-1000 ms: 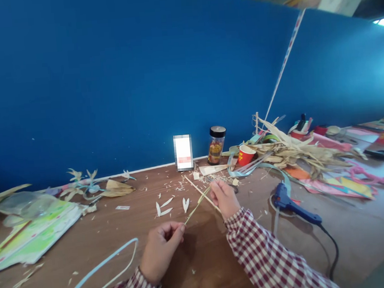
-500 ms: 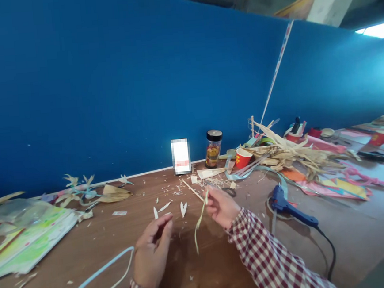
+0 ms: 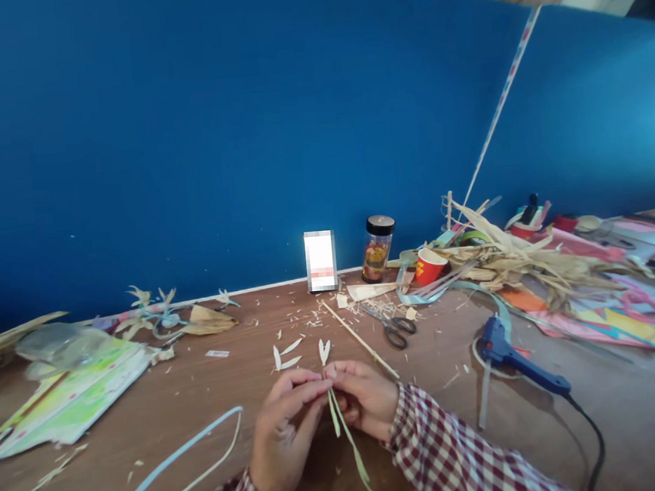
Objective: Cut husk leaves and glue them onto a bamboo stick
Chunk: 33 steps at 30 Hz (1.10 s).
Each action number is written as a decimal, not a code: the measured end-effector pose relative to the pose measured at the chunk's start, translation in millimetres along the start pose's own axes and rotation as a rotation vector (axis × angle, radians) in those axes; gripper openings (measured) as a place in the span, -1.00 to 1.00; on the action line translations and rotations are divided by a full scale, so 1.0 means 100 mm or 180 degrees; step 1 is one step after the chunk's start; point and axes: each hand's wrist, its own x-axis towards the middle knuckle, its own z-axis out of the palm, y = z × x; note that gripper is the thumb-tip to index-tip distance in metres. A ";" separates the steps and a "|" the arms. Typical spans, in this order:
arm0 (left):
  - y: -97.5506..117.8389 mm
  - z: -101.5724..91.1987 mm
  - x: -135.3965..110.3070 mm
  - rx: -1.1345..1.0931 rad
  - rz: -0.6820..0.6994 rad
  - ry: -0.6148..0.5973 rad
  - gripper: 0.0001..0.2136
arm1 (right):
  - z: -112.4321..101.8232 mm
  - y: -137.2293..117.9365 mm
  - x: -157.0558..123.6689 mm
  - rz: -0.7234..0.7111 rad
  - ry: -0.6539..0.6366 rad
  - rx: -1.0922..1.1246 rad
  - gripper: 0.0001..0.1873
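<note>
My left hand [image 3: 288,430] and my right hand [image 3: 367,397] meet low in the middle, their fingertips pinched together on a thin pale green husk strip [image 3: 356,459]. Its two ends hang below the fingers, one short and one long with a curl at the bottom. The pinched part is mostly hidden. Just beyond the fingertips lies a V-shaped pair of white husk petals [image 3: 324,351]. Several loose white petals [image 3: 287,357] rest to its left. A slim straw-coloured stick [image 3: 361,340] slants across the table beyond my right hand.
Black-handled scissors [image 3: 396,331] lie among husk scraps. Behind stand a lidded jar [image 3: 378,250] and a red paper cup [image 3: 430,266]. To the right are a blue glue gun [image 3: 506,352] with its cord and a husk pile [image 3: 521,260]. A painted sheet [image 3: 84,397] lies left.
My right hand has brought the husk strip down and left to my left hand, which has closed on it too. The strip now hangs in two ends. The view has turned slightly left.
</note>
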 end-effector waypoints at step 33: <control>-0.18 0.07 0.01 -0.1506 -0.2272 0.0177 -0.77 | -0.04 -0.07 0.00 -0.1099 0.0847 -0.2183 -0.78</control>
